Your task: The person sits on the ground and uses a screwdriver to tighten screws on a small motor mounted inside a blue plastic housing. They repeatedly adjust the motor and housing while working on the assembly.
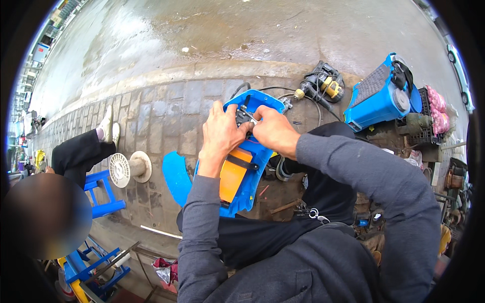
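Note:
An open blue plastic casing [274, 103] lies between my knees. Inside it an orange block [232, 178] is held by a black strap. Both hands are at the casing's far half, over a cluster of dark and metal parts. My right hand [277, 132] has its thumb and fingers pinched on a thin shiny metal piece [249, 116], whose kind I cannot make out. Facing it, my left hand [221, 132] is curled against the parts, its fingertips partly hidden. A curved loose blue panel [177, 178] lies left of the casing.
A yellow-and-black power tool [327, 88] with a cable lies beyond my right hand. A blue backpack tank [376, 96] stands farther right. On the left are a white spool [135, 169], a blue stool [107, 194] and a seated person [76, 154]. Tools and scrap lie at right.

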Available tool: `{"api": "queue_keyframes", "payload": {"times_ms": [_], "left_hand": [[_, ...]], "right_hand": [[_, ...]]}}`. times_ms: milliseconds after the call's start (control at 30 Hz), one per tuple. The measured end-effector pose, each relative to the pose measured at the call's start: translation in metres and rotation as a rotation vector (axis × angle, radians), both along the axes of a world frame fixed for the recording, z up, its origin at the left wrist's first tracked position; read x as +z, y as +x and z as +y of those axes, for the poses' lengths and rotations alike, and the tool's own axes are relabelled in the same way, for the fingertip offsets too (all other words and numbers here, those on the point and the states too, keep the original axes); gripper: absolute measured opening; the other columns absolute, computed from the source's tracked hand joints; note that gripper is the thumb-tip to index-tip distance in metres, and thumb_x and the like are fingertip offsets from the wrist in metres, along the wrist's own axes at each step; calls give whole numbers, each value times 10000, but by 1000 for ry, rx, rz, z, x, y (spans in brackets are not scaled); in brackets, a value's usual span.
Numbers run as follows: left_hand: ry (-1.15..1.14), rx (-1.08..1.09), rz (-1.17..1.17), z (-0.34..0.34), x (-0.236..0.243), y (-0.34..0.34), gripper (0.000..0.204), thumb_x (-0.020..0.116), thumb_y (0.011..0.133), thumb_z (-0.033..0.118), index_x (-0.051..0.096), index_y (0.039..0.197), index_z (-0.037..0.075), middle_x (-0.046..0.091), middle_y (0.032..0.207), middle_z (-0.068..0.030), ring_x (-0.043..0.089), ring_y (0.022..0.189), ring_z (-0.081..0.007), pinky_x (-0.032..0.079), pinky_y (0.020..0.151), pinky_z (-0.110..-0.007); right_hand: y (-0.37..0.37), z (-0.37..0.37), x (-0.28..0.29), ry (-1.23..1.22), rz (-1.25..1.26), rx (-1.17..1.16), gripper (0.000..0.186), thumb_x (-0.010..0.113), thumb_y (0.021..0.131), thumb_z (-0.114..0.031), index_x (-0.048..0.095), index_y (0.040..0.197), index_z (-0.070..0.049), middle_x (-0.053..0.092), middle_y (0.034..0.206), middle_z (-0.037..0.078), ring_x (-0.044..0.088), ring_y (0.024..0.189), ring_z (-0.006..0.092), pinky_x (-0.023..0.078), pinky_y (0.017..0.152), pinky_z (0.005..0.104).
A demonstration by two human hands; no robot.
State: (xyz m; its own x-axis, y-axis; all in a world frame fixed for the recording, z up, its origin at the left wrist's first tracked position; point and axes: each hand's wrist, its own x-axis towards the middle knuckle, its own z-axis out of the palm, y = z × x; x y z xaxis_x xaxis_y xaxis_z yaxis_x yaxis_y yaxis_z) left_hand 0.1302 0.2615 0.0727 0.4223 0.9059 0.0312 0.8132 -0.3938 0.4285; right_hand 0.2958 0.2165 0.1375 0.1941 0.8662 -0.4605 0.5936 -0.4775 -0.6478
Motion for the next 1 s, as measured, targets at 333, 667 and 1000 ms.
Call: {"api": "queue_keyframes", "payload": {"times_ms": [333, 667, 1000], "left_hand": [[-50, 13, -24, -3, 6, -2, 688, 927, 824, 475, 698, 1345, 88, 601, 1238, -199, 658, 1176, -431, 590, 898, -556], [-44, 5, -22, -1, 7, 1, 673, 916, 834, 464, 698, 1356, 100, 606, 1236, -183, 655, 1178, -423, 577, 926, -550], [-41, -1, -27, -1, 7, 2, 696, 919, 835, 472, 684, 1374, 101, 604, 1213, -193, 659, 1144, -438, 574, 908, -554]], "right_hand": [[41, 25, 13, -338, 486, -126, 296, 517, 994, -42, 693, 1230, -6, 571, 721, 52, 391, 437, 118, 253, 402, 344], [54, 28, 13, -436, 492, -93, 334, 532, 1000, -27, 682, 1297, 3, 600, 741, 48, 409, 435, 98, 264, 390, 319], [43, 18, 10, -399, 532, -193, 347, 503, 1000, -15, 655, 1311, 15, 607, 766, 74, 414, 423, 107, 269, 374, 328]]}}
